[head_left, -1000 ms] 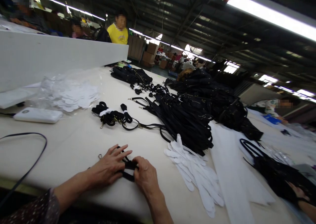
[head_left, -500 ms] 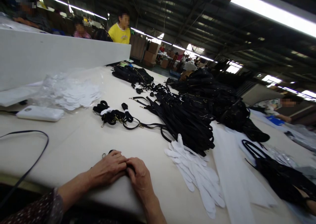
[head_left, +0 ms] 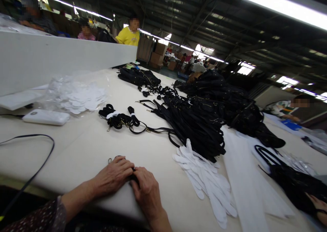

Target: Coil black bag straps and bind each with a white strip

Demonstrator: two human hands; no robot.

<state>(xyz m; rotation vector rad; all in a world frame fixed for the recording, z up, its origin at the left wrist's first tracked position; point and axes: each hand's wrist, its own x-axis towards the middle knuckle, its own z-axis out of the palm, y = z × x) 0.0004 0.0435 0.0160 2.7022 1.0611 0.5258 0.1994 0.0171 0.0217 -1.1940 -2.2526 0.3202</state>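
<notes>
At the table's near edge, my left hand (head_left: 114, 175) is closed over a black strap (head_left: 134, 178), most of which the fingers hide. A metal clasp (head_left: 109, 160) pokes out beyond that hand. My right hand (head_left: 146, 186) presses against the left one, its fingers curled round the other end of the strap. Ahead lie strap bundles (head_left: 116, 115) bound with white bands. A heap of loose black straps (head_left: 191, 123) spreads to the right. Nearer me is a pile of white strips (head_left: 204, 181) with scalloped edges.
Black bags (head_left: 219, 92) are heaped behind the straps. On the left are a plastic bag of white pieces (head_left: 81, 97), a white power bank (head_left: 46, 117) and a cable (head_left: 38, 170). A co-worker's hand (head_left: 318, 204) touches a black bag (head_left: 291, 181) at right.
My right hand has shifted slightly, and more of the black strap shows between my hands. The whole view has moved a little. The other person's hand at right shows more.
</notes>
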